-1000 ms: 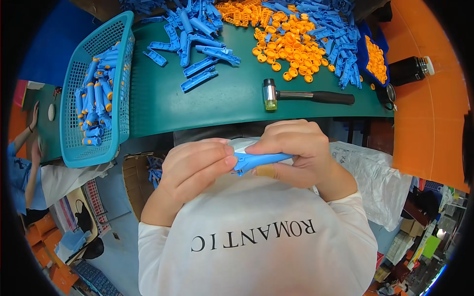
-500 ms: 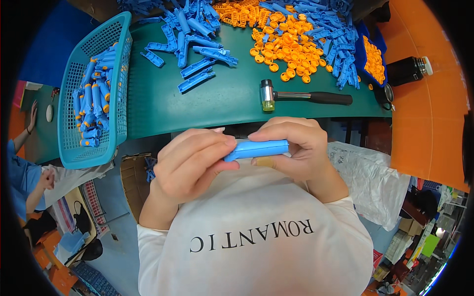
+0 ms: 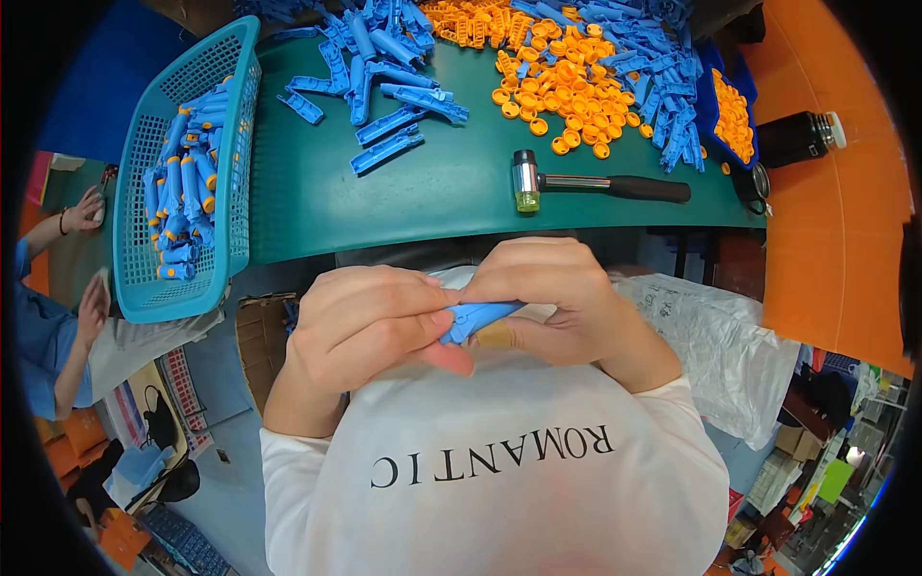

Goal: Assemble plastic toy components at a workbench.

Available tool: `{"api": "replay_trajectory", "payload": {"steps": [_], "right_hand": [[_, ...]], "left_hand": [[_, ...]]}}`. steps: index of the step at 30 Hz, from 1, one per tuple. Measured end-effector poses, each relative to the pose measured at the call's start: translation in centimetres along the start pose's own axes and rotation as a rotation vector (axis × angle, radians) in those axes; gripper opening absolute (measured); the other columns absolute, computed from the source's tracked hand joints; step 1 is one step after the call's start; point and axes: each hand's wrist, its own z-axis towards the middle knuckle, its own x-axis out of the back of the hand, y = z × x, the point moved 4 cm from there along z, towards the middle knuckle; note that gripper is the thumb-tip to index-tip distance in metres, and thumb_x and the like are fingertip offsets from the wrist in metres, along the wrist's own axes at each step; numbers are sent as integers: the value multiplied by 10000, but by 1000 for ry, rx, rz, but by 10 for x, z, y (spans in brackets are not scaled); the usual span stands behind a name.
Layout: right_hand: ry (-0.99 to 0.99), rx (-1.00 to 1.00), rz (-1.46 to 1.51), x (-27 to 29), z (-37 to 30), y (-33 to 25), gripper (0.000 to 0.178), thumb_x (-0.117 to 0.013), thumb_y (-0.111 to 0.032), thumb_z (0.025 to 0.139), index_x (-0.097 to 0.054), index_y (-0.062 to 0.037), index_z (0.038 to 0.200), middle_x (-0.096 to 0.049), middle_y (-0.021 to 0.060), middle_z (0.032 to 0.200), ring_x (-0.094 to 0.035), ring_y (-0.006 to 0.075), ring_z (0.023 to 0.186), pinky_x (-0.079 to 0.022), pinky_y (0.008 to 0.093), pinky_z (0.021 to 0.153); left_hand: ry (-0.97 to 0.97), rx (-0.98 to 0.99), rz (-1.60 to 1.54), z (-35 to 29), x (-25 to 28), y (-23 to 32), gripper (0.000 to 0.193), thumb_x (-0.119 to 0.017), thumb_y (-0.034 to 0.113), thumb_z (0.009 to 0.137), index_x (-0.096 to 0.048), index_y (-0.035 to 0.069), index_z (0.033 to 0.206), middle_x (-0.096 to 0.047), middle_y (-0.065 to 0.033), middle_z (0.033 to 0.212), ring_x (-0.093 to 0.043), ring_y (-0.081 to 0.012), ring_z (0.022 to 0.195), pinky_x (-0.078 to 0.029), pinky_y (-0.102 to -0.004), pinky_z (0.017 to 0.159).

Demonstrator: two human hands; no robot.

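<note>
Just in front of my chest, my left hand [image 3: 370, 326] and my right hand [image 3: 552, 293] grip a blue plastic tube-shaped casing [image 3: 488, 314] between them. The left fingers pinch its left end. My right fingers wrap over the rest and hide much of it; a tan plaster [image 3: 495, 335] covers part of the right thumb. Beyond my hands, at the near edge of the green table [image 3: 442, 206], lies a mallet [image 3: 526, 182] with a black handle and a clear yellowish face. Blue half-shells [image 3: 389, 149] and a heap of round orange caps [image 3: 576, 101] lie farther back.
At the left, a teal basket [image 3: 235, 173] holds blue tubes with orange ends. Orange ribbed pieces [image 3: 471, 21] and more blue parts [image 3: 663, 86] are piled at the back. A blue bin [image 3: 706, 106] and black bottle [image 3: 792, 139] stand right. Another person's hands [image 3: 91, 307] show far left.
My right hand has slid left over the casing, so less of it shows, and the casing has tilted. The other person's hands have shifted.
</note>
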Motion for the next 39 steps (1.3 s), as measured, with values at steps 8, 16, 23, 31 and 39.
{"api": "replay_trajectory", "payload": {"steps": [8,16,23,31,39], "right_hand": [[4,33,108,-1,-1,-4,323,-863,-138,759,-737,27,1006,-716,135,849,-674,276,707,-508,328,612],[150,-74,114,4,-5,-4,360,-884,-43,688,-746,43,1008,-722,169,865,-691,259,722,-537,330,653],[192,42,-235,9,-4,-4,369,-879,-30,683,-744,21,1022,-728,138,841,-687,245,674,-529,289,609],[137,-169,-205,9,19,36,300,-841,-54,750,-726,-15,1024,-652,63,804,-555,157,614,-446,269,558],[239,-269,-830,94,32,92,279,-785,-87,824,-738,-43,1096,-667,88,1016,-661,232,883,-528,336,773]], "left_hand": [[-20,-102,-63,-2,-1,-2,397,-904,274,682,-688,5,878,-722,-134,833,-732,-262,718,-621,-330,603],[92,-155,13,-7,3,-13,343,-892,216,739,-695,4,922,-728,-143,844,-744,-285,758,-632,-353,650],[-19,106,125,6,-17,-15,346,-854,98,741,-722,-16,1039,-732,-139,971,-728,-314,877,-618,-422,839],[-23,421,169,-3,-33,-51,332,-759,-19,805,-724,-13,1135,-700,-154,992,-699,-306,844,-580,-370,786],[345,665,-329,-32,-48,-91,256,-728,-59,876,-673,-30,1125,-687,-114,1101,-702,-187,1020,-569,-309,940]]}}
